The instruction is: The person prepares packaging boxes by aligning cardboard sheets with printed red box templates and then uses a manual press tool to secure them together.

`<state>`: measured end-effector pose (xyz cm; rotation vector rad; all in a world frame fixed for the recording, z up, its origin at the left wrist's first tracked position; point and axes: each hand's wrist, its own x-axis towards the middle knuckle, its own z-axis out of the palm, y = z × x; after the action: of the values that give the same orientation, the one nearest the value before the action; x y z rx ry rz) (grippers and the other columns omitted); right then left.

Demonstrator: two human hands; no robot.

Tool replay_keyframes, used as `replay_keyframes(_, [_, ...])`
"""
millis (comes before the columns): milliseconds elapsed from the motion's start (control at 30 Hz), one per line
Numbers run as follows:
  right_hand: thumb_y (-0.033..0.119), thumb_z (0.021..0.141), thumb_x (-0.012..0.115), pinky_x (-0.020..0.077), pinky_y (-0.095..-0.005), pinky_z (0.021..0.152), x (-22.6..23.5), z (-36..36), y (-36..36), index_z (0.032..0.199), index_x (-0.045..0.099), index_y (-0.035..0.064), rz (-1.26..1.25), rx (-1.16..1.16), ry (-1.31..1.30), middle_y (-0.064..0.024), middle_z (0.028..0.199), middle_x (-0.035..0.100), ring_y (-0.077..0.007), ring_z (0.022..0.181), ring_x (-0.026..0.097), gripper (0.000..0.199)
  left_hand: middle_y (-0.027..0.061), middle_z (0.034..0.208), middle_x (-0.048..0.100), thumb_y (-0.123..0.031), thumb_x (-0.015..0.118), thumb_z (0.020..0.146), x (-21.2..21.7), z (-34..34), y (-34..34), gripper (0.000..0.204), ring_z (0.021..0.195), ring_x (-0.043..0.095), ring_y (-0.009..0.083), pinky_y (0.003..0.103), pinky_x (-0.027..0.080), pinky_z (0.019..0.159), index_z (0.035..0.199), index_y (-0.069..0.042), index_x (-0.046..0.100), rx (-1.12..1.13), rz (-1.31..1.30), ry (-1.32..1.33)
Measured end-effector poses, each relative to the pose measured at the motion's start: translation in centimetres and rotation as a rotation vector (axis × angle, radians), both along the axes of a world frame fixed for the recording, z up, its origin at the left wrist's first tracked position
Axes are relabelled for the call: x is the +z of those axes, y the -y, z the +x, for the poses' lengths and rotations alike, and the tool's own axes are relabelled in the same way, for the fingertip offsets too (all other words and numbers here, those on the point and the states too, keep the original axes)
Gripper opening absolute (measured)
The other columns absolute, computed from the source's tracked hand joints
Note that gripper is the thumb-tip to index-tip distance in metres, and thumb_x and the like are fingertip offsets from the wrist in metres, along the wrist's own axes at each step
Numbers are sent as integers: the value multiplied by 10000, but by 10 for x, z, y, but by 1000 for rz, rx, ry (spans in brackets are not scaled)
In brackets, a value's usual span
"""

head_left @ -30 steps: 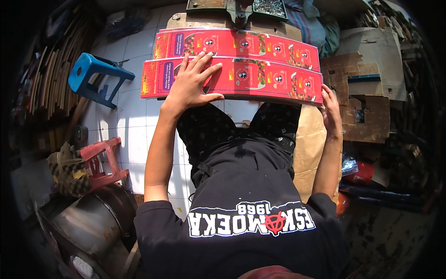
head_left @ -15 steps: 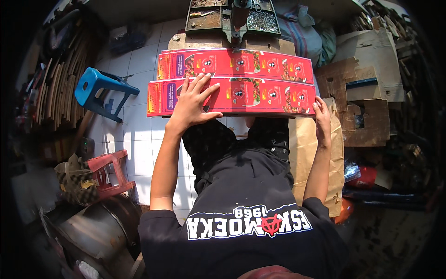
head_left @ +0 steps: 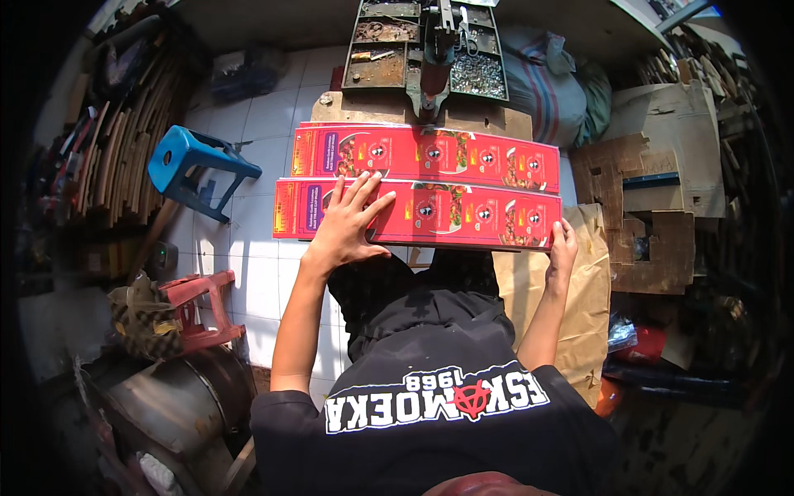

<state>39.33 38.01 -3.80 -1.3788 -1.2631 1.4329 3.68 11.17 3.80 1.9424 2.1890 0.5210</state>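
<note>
Two long red printed cardboard strips, with food pictures and a yellow left end, lie side by side across the bench, each seemingly the top of a stack. On the nearer strip (head_left: 496,219) my left hand (head_left: 347,221) rests with its fingers spread, toward the left end. My right hand (head_left: 562,252) holds that strip's right corner, fingertips at the edge and part of the hand hidden below. The farther strip (head_left: 488,159) lies just beyond, touched by neither hand apart from my left fingertips close to its near edge.
Beyond the strips stands a metal post-like machine (head_left: 434,74) between compartment trays (head_left: 376,66) of small metal bits, with scissors (head_left: 468,37). A blue stool (head_left: 194,165) and a red stool (head_left: 203,310) stand left. Brown paper (head_left: 571,306) and cut cardboard (head_left: 595,178) lie right.
The strips, bench and surroundings sit lower in the picture, as the view has shifted. Both hands keep their places on the nearer strip; my right fingers now sit closer over its corner.
</note>
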Motion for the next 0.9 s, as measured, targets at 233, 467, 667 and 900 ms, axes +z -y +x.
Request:
replay_keyframes(233, [212, 932, 611, 466, -328, 912, -11, 8, -15, 1232, 551, -34, 4, -69, 59, -123, 1114, 626, -202, 1024, 601, 393, 106, 1528, 325, -288, 849, 508, -2, 1, -9, 971, 1427, 279, 312, 552, 121, 1196, 1402, -234, 473, 26, -7, 25])
replay_keyframes(467, [150, 867, 650, 445, -398, 976, 69, -97, -45, 1192, 609, -8, 641, 37, 470, -189, 1176, 621, -333, 1108, 591, 364, 107, 1505, 360, -317, 862, 492, -1, -1, -6, 979, 1400, 325, 308, 555, 170, 1181, 1392, -237, 482, 47, -10, 24])
replay_keyframes(667, [168, 834, 671, 468, -398, 963, 74, -226, -111, 1180, 622, 2, 943, 557, 450, -210, 1172, 631, -354, 1093, 606, 387, 105, 1509, 355, -307, 861, 494, 0, -2, -8, 978, 1403, 324, 299, 551, 168, 1183, 1392, -242, 481, 43, 5, 34])
replay_keyframes(900, [154, 801, 681, 474, -426, 972, 74, -303, -173, 1281, 576, 98, 1040, 884, 893, -191, 1252, 573, -373, 1151, 560, 494, 104, 1524, 330, -301, 864, 504, -2, -4, -3, 978, 1411, 312, 299, 565, 187, 1174, 1397, -251, 467, 62, 5, 57])
